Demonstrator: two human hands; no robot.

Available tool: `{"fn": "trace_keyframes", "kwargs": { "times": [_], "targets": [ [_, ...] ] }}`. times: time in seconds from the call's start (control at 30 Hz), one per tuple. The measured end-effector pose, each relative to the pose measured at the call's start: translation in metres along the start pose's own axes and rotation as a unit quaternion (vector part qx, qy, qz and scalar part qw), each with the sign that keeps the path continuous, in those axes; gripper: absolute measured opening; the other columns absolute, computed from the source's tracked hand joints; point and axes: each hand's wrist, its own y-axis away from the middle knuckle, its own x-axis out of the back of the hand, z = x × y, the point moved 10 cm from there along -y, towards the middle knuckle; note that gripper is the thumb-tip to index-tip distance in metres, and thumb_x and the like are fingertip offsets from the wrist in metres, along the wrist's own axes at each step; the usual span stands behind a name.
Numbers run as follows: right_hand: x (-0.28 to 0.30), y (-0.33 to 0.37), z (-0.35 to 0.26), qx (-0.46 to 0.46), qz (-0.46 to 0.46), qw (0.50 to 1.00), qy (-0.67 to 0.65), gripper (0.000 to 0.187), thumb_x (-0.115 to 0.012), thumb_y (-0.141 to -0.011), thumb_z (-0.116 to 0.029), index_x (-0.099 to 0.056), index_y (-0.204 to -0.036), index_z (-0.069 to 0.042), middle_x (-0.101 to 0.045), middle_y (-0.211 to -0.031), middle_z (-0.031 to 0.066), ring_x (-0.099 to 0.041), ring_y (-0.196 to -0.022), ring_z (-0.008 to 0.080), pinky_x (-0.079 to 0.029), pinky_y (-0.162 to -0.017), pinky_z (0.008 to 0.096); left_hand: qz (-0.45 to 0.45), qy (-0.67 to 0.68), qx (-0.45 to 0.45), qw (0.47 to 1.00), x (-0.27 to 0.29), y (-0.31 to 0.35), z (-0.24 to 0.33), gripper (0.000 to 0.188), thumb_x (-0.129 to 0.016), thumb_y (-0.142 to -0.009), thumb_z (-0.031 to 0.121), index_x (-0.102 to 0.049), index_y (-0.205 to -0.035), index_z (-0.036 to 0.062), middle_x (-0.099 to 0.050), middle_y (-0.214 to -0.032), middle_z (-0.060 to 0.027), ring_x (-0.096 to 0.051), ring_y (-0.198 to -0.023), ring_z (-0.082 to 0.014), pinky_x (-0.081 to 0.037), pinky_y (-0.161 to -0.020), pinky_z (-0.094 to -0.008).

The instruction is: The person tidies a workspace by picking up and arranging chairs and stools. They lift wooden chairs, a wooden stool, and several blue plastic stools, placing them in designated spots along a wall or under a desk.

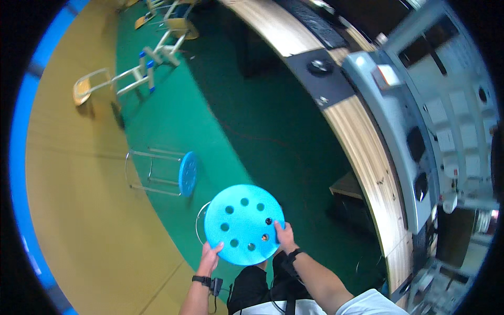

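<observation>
A round light-blue stool (244, 212) with a ring of holes in its seat is held up in front of my legs. My left hand (211, 256) grips the seat's lower left rim, thumb on top. At the right rim my right hand (286, 236) is closed round the edge, its thumb lying on the seat. Part of a thin metal leg ring shows past the seat's left side; the other legs are hidden beneath it. Left of this stool, a second blue stool (188, 174) lies on its side on the floor, its metal legs pointing left.
Toppled wooden-seated chairs (170, 44) lie at the far left, one chair (82, 90) on the tan floor. A long wooden desk (362, 142) curves along the right, bearing a black mouse (319, 66), a keyboard (310, 23) and a large grey panel (391, 136). A dark box (352, 207) stands beneath.
</observation>
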Motion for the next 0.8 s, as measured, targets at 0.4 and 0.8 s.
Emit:
{"fn": "trace_keyframes", "kwargs": {
  "times": [0.4,0.8],
  "targets": [
    [0.068,-0.045,-0.036,-0.067,-0.107,0.693,-0.710,0.054,-0.048,-0.099,-0.038,-0.031,-0.145,-0.015,-0.040,-0.147,0.0098,-0.039,-0.134,0.0329,-0.031,-0.109,0.0608,-0.286,-0.335,-0.025,0.898,-0.320,-0.149,0.074,0.054,-0.069,-0.086,0.014,-0.045,-0.133,-0.0030,-0.058,-0.125,-0.0114,-0.054,-0.113,-0.0190,-0.044,-0.099,-0.0352],
    [0.156,-0.195,-0.047,0.011,0.160,0.634,-0.756,0.047,-0.053,-0.098,-0.031,-0.044,-0.137,-0.006,-0.050,-0.140,0.0097,-0.046,-0.128,0.0287,-0.035,-0.110,0.0475,-0.395,-0.331,0.026,0.856,-0.455,-0.336,0.044,0.044,-0.065,-0.089,0.012,-0.050,-0.130,0.0043,-0.062,-0.119,-0.0065,-0.059,-0.104,-0.0169,-0.046,-0.095,-0.0330]
  ]
}}
